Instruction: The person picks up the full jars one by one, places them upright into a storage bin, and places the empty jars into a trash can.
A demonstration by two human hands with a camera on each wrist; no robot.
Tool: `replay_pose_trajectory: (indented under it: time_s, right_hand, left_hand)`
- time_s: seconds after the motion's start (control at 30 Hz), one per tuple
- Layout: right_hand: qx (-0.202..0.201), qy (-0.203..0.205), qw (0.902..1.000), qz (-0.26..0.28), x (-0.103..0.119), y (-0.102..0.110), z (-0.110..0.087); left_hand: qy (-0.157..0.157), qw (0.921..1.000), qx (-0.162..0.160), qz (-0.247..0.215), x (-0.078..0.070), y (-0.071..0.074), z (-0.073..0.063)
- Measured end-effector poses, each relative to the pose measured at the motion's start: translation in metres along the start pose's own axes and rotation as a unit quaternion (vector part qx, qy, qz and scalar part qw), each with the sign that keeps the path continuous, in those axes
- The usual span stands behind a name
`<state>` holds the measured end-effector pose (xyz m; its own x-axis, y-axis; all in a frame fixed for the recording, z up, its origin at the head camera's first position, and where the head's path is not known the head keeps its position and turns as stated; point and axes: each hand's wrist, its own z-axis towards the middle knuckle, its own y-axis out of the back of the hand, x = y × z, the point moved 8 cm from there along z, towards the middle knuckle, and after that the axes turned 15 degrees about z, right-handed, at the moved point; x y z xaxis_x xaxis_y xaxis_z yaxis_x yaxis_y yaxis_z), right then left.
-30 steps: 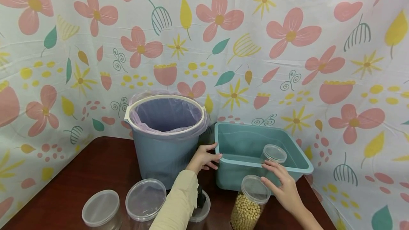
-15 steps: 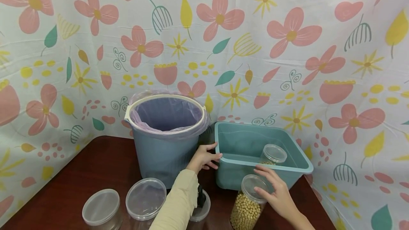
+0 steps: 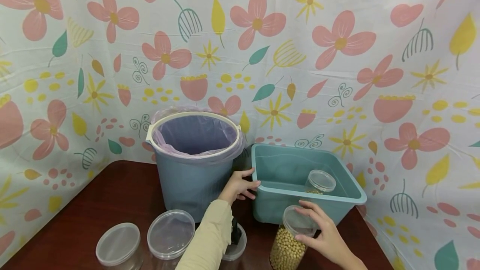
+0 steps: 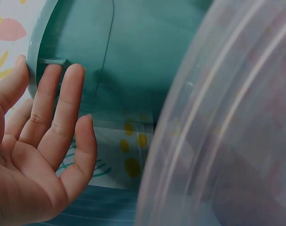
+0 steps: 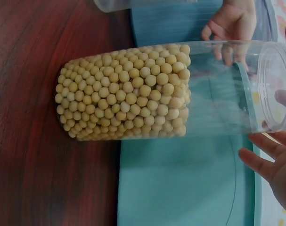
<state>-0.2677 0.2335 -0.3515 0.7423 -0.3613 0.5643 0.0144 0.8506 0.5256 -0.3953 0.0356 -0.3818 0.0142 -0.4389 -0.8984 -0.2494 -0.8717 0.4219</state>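
My left hand (image 3: 240, 184) is at the left corner of the teal basin (image 3: 271, 187), with thumb and fingers touching the rim. In the left wrist view its fingers reach under the rim, loosely extended. A tall clear jar of soybeans (image 3: 288, 248), a little over half full, stands in front of the basin. My right hand (image 3: 324, 234) holds it by the clear lid (image 3: 298, 220), thumb on the near side, forefinger on the far side. The right wrist view shows the soybeans (image 5: 128, 94) through the wall. Inside the basin stands another lidded jar (image 3: 321, 181), its lower part hidden by the rim.
A blue bucket (image 3: 195, 182) with a lilac bag liner stands left of the basin. Several lidded clear containers line the front, including a left one (image 3: 118, 243) and a wider one (image 3: 170, 234). Another lid (image 3: 237, 250) is partly behind my left sleeve. A floral curtain (image 3: 262, 74) hangs behind.
My right hand has come from the basin's front rim leftward and down onto the soybean jar's lid, its thumb and forefinger now around it. The left hand keeps its place at the basin.
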Motion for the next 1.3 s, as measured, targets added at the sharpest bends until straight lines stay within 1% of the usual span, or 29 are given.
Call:
replay_pose_trajectory:
  time_s: [0.2,0.27,0.37,0.53,0.6,0.7,0.77,0.9,1.0,1.2,1.3]
  right_hand:
    - [0.038,-0.015,0.9990,0.017,0.001,-0.002,-0.003]
    - [0.042,-0.016,0.9988,0.022,0.001,-0.003,-0.004]
    - [0.036,-0.020,0.9987,0.029,-0.002,-0.002,-0.005]
    - [-0.005,-0.033,0.9982,0.049,-0.005,0.002,-0.006]
    - [-0.025,-0.031,0.9970,0.066,-0.004,0.004,-0.007]
    - [-0.046,-0.013,0.9952,0.086,-0.001,0.006,-0.008]
    - [-0.059,-0.009,0.9935,0.097,0.000,0.007,-0.009]
    - [-0.097,-0.035,0.9889,0.107,-0.003,0.010,-0.011]
    - [-0.124,-0.051,0.9856,0.103,-0.006,0.011,-0.012]
    - [-0.149,-0.030,0.9855,0.076,-0.003,0.012,-0.010]
    - [-0.158,-0.021,0.9845,0.073,-0.001,0.014,-0.008]
  left_hand:
    - [0.000,1.0000,0.000,-0.002,0.000,0.001,0.000]
    - [-0.001,1.0000,-0.001,-0.002,0.000,0.001,0.000]
    - [-0.001,1.0000,0.000,-0.003,0.000,0.001,0.000]
    - [-0.002,1.0000,-0.001,-0.005,0.000,0.000,0.001]
    - [-0.003,1.0000,-0.001,-0.005,0.000,0.000,0.001]
    - [-0.002,1.0000,-0.001,-0.005,0.001,-0.001,0.001]
    - [-0.001,1.0000,-0.001,-0.005,0.001,-0.001,0.000]
    - [-0.001,1.0000,0.001,-0.006,0.001,-0.001,0.000]
    - [-0.002,1.0000,0.002,-0.005,0.001,-0.001,-0.001]
    - [-0.006,1.0000,0.001,-0.005,0.000,0.000,-0.001]
    - [-0.005,1.0000,0.002,-0.008,0.000,-0.001,0.000]
